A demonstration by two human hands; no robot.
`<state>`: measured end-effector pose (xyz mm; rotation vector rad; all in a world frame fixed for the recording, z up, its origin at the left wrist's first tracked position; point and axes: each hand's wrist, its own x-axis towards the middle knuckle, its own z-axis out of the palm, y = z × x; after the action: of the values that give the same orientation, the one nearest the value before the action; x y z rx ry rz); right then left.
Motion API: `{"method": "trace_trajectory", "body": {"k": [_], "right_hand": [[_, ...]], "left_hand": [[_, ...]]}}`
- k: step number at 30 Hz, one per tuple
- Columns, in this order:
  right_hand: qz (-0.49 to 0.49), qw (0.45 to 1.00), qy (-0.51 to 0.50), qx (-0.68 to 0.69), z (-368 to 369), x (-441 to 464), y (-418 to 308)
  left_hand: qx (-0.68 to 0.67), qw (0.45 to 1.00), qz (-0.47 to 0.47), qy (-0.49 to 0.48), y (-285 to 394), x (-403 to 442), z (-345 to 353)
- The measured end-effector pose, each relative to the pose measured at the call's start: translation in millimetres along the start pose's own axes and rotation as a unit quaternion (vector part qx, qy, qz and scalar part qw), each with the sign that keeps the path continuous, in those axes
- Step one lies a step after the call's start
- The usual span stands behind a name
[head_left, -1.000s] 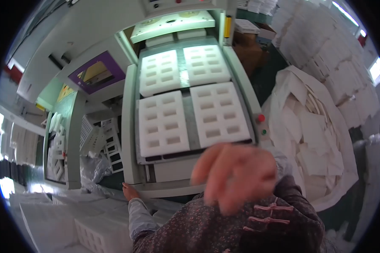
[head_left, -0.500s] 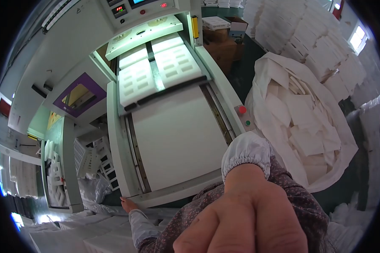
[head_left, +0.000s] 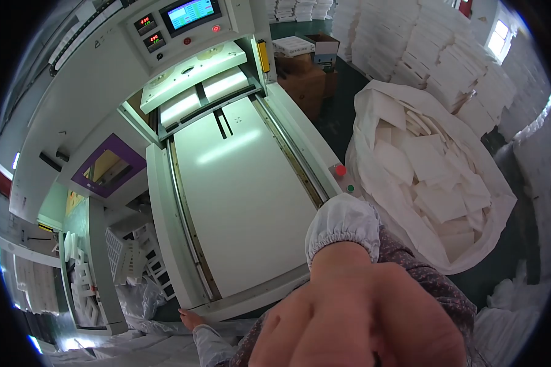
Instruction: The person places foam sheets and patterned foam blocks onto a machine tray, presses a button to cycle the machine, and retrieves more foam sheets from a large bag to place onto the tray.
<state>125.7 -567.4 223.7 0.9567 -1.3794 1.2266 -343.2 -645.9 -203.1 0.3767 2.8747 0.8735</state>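
My left hand (head_left: 192, 319) rests at the front left corner of a white machine frame (head_left: 226, 310), its small visible fingers stretched against the edge. Close to the camera, my right hand (head_left: 356, 315) fills the bottom of the view, back of the hand up; its fingertips are hidden. A white elastic cuff (head_left: 344, 226) covers that wrist. At the machine's far end, white moulded pieces (head_left: 225, 84) lie on a sliding carriage with a dark front bar (head_left: 211, 110), mostly under the lit white press plate (head_left: 193, 72). A bare white bed (head_left: 242, 208) stretches between two rails.
Red (head_left: 340, 170) and green (head_left: 350, 188) buttons sit on the right rail. A large white sack (head_left: 502, 202) of flat off-white offcuts stands to the right. Cartons (head_left: 303, 79) and white stacks (head_left: 447, 49) are behind. White grid-like scraps (head_left: 128, 257) lie left. A control screen (head_left: 190, 13) glows above.
The carriage with the white moulded pieces has slid away from me, under the press plate, baring more of the bed. My view has tilted up slightly. The left hand stays at the corner.
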Motion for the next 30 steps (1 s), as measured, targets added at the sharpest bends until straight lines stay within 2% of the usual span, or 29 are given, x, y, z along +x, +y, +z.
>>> {"method": "trace_trajectory", "body": {"k": [4,19,22,27,30], "right_hand": [[-0.002,1.000,0.011,0.015,-28.6,14.9,-4.4],[0.007,0.996,0.023,0.082,-37.0,33.8,-7.8],[0.027,0.995,0.037,0.087,-38.1,32.6,-3.0],[0.114,0.988,0.061,0.086,-39.2,36.2,14.7],[0.146,0.984,-0.006,0.097,-37.3,37.6,24.1]], "left_hand": [[0.008,1.000,-0.008,-0.002,22.7,3.0,3.1],[0.008,1.000,-0.023,-0.005,29.3,-16.6,-9.1],[0.009,1.000,-0.027,-0.006,31.8,-18.8,-9.9],[0.013,0.999,-0.029,-0.004,37.3,-19.0,-8.4],[0.015,0.999,-0.030,-0.004,36.6,-18.7,-8.9]]}}
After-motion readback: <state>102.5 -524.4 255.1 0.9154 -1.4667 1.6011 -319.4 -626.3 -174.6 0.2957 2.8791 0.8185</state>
